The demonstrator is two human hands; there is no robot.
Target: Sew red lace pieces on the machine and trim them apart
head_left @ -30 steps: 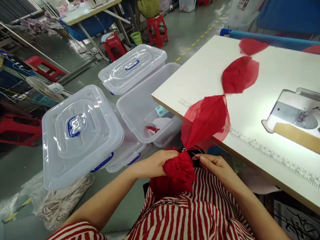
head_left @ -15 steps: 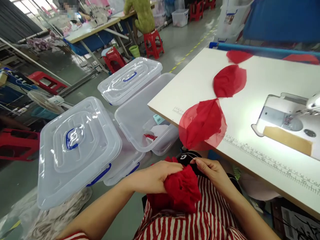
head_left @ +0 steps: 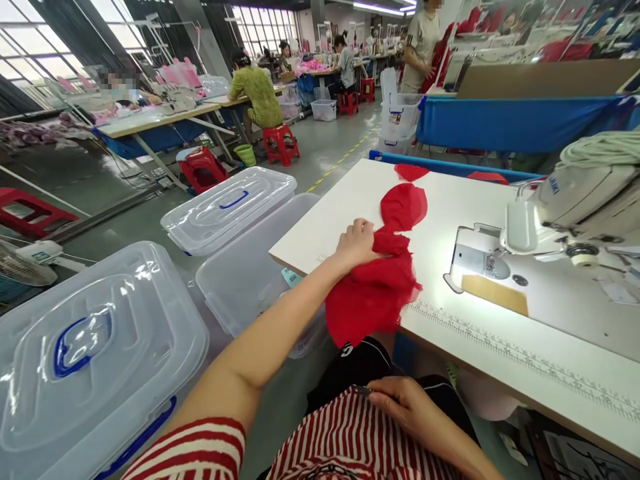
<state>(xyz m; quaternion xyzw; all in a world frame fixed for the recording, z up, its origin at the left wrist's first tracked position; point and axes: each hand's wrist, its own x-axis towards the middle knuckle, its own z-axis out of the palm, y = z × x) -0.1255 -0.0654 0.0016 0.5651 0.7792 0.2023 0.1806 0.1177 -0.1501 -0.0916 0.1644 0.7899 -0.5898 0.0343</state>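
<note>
My left hand (head_left: 357,243) reaches across to the table's left corner, its fingers closed on gathered red fabric (head_left: 375,293). That fabric drapes over the table edge above my lap. Beyond it, a round red fabric piece (head_left: 404,205) and a smaller red piece (head_left: 411,172) lie in a row on the white sewing table (head_left: 320,230). Low over my striped clothing, my right hand (head_left: 403,403) is closed around a small dark tool (head_left: 361,390); only its tip shows, so I cannot tell its kind.
A sewing machine (head_left: 565,213) stands on the right of the table, with a printed ruler (head_left: 480,340) along the near edge. To the left are a lidded clear bin (head_left: 105,333), an open bin (head_left: 235,280) and another lid (head_left: 230,207). Co-workers sit farther back.
My left hand has carried the bunched red fabric from my lap up onto the table edge. My right hand has dropped lower, towards my lap. The view has tilted up.
</note>
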